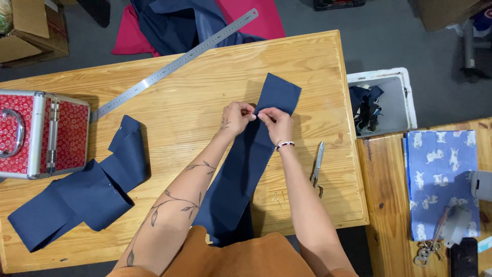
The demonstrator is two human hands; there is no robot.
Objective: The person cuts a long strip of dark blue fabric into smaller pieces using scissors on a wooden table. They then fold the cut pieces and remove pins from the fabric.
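Navy fabric strip lies lengthwise down the middle of the wooden table; left hand and right hand both pinch it near its far end. Keeping the edges aligned looks key. Scissors wait just right.

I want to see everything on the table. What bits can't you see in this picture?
- What the fingers pinch: too small to tell in the head view; both hands, left hand and right hand, cover it.
- Near end of the navy strip: hidden by the person's body.
- Red case: cut off by the left edge.
- White bin: contents dark, unclear.
- Keys: too small.
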